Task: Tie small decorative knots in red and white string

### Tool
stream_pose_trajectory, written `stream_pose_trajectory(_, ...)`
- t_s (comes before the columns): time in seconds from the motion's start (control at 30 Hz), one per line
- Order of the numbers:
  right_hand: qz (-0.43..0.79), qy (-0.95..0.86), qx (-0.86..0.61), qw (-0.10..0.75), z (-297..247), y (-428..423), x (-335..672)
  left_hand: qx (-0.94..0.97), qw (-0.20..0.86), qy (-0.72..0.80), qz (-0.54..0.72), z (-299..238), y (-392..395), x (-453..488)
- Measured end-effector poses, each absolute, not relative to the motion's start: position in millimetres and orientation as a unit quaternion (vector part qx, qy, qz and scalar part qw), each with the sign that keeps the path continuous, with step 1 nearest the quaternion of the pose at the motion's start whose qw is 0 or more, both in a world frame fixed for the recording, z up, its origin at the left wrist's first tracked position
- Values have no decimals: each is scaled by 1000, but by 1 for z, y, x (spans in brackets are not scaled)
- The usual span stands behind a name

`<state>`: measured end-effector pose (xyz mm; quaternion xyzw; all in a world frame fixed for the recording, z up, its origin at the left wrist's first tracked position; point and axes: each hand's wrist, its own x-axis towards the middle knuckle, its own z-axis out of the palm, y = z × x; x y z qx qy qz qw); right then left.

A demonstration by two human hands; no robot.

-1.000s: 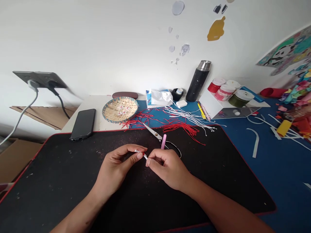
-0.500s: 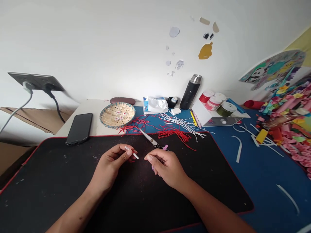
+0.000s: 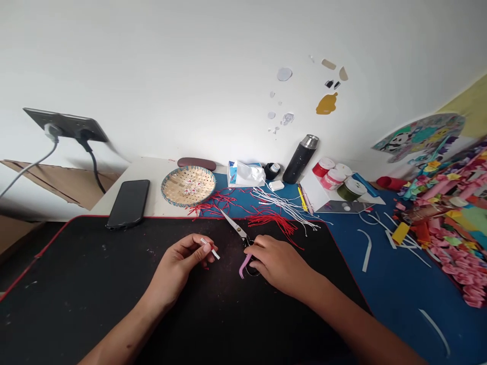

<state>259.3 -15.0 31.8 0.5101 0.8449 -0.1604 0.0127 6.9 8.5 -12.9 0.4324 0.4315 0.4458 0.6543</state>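
The left hand (image 3: 175, 267) pinches a narrow white strip (image 3: 210, 248) between thumb and fingertips, its end sticking out past them; the hands stand well apart now, where a moment ago they worked close together over the strip. The right hand (image 3: 279, 264) has moved onto the black handles of the scissors (image 3: 236, 227), its fingertips just at them; I cannot tell if it is gripping. A curved pink plastic piece (image 3: 245, 266) sticks out beneath those fingertips, lying low against the handles, no longer standing up as it did earlier. All of this sits on the black desk mat (image 3: 76, 289); the scissors lie with their blades pointing to its far edge. Just beyond that edge are red threads (image 3: 271, 220) and white cords (image 3: 283, 205); further past it are a woven bamboo dish (image 3: 187, 186), a black phone (image 3: 128, 204), a tissue packet (image 3: 245, 174), a black thermos flask (image 3: 300, 159) and paint jars (image 3: 327, 172); well right of the mat lie curved white strips (image 3: 365, 248) and a heap of coloured paper scraps (image 3: 449, 238).
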Motion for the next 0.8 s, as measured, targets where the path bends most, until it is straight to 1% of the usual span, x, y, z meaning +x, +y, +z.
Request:
stream_pose_trajectory(0.07,-158,843,513,19,31,-13,260,430,657,429,447,-13,8,7)
stream_pose_trajectory(0.13,-163,845,510,9,32,-13,260,428,665,422,444,-13,8,7)
stream_pose_trajectory(0.23,-195,841,504,-39,38,-13,256,426,693,397,425,-9,6,7)
stream_pose_trajectory(0.3,-247,818,512,-93,42,-14,251,418,716,375,415,-5,4,6)
stream_pose_trajectory(0.4,-364,739,543,-160,45,-15,239,400,742,354,404,-1,3,4)
stream_pose_trajectory(0.47,-452,680,553,-167,43,-16,231,394,752,351,396,1,3,3)
stream_pose_trajectory(0.53,-517,642,544,-154,40,-17,224,390,757,347,393,1,3,3)
stream_pose_trajectory(0.63,-529,644,526,-167,38,-18,217,391,759,335,397,1,5,2)
stream_pose_trajectory(0.8,-548,614,509,-252,33,-16,216,339,772,335,421,-3,9,5)
